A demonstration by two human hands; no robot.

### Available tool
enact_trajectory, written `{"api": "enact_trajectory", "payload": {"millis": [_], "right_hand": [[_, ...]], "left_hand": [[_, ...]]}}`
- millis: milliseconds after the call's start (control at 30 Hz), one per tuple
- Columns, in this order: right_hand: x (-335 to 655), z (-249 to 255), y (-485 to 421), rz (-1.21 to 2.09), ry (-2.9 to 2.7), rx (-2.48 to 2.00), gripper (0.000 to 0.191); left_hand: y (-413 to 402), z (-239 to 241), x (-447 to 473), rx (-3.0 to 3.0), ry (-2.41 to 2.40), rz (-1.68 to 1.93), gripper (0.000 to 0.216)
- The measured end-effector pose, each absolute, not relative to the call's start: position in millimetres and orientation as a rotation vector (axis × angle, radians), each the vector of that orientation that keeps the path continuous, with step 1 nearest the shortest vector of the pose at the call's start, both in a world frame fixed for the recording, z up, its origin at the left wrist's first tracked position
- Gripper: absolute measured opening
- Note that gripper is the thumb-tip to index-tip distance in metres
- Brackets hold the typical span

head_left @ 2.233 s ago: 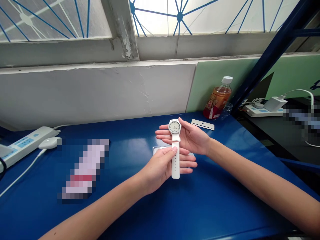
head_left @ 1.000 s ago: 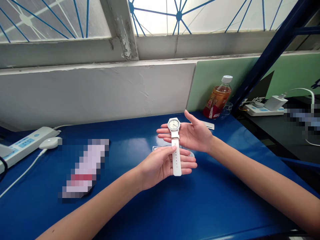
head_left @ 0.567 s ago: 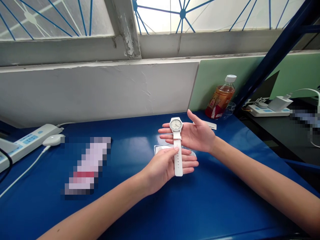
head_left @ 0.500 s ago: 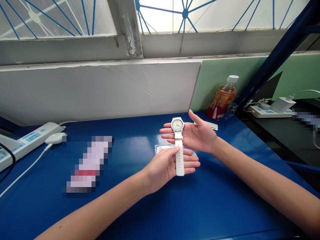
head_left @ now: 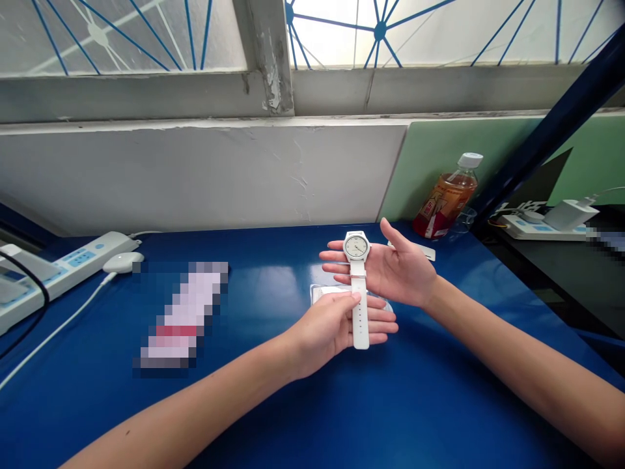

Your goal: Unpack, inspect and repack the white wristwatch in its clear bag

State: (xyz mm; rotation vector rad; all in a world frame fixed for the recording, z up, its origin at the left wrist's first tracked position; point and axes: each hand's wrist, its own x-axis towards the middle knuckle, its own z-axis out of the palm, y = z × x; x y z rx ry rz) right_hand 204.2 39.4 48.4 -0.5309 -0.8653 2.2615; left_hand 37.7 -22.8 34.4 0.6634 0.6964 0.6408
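Observation:
A white wristwatch (head_left: 358, 286) with a round pale dial lies stretched across both my palms above the blue table (head_left: 263, 404). My right hand (head_left: 393, 270) is palm up with fingers spread; the dial end rests on its fingers. My left hand (head_left: 336, 326) is palm up under the strap's lower end, and its thumb presses the strap against the fingers. A small clear plastic packet (head_left: 325, 293) lies on the table beneath my hands.
A bottle of amber drink (head_left: 446, 198) stands at the back right beside a white card (head_left: 424, 251). A white power strip (head_left: 63, 264) and a white puck-shaped device (head_left: 122, 262) with cable lie at the left. A blurred-out object (head_left: 183, 316) lies left of centre. Another power strip (head_left: 541, 225) sits far right.
Both hands and the watch keep the same pose. The camera has turned slightly left, so everything sits a little further right in the picture.

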Motion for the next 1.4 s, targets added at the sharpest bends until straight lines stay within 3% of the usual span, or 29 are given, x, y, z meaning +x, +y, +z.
{"api": "enact_trajectory", "payload": {"millis": [567, 900, 1267, 1400], "right_hand": [[209.3, 39.5, 47.0, 2.209, -0.797, -0.528, 0.079], [212.5, 38.5, 48.9, 2.22, -0.829, -0.509, 0.084], [209.6, 38.5, 46.0, 2.248, -0.845, -0.503, 0.088], [210.7, 35.9, 47.1, 2.256, -0.847, -0.472, 0.086]], "left_hand": [[-8.4, 37.6, 25.6, 0.467, 0.506, 0.602, 0.068], [-6.6, 35.3, 22.0, 0.436, 0.412, 0.564, 0.074], [-4.7, 32.9, 20.3, 0.339, 0.225, 0.501, 0.1], [-4.6, 32.5, 19.8, 0.335, 0.216, 0.493, 0.099]]}}
